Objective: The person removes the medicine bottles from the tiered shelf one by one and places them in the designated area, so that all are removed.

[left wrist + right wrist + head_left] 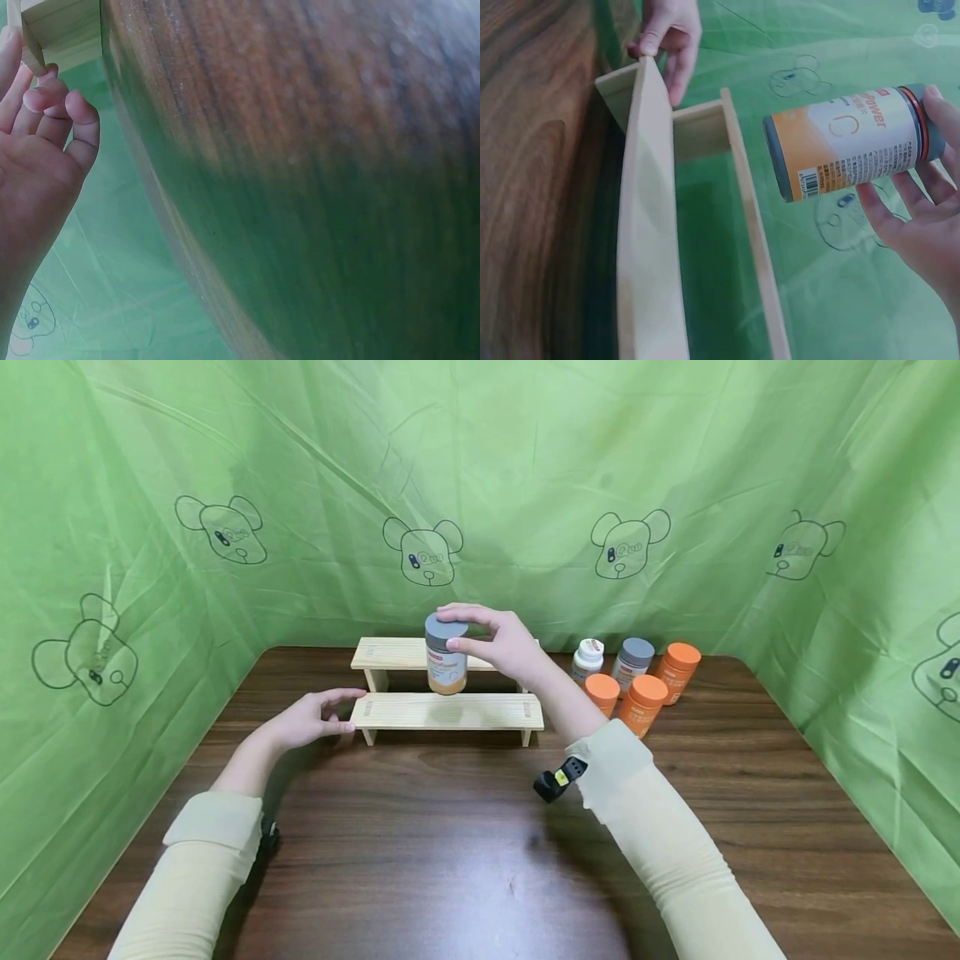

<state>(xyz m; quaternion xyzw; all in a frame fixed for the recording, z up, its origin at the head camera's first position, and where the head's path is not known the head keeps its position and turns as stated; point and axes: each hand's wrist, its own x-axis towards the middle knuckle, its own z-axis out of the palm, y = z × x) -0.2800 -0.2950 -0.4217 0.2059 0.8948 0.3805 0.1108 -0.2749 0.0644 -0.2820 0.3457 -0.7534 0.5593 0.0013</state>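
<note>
My right hand [498, 639] grips a grey-lidded supplement bottle [446, 670] by its lid, fingers and thumb spread around it. The bottle, with a white and orange label, is held in the air over the two-step wooden display stand [450, 712]. In the right wrist view, a gap shows between the bottle [847, 142] and the stand's boards. At the left end of the lower step, my left hand [311, 720] holds the board's end, thumb toward the front and fingers toward the back. The left wrist view shows those fingers [84, 120] bent near the wood.
Right of the stand cluster a white bottle [588, 658], another grey-lidded bottle [633, 662] and several orange bottles [678, 668]; my right forearm partly hides them. Green cloth [510, 460] encloses the back and sides of the dark wooden table [420, 843].
</note>
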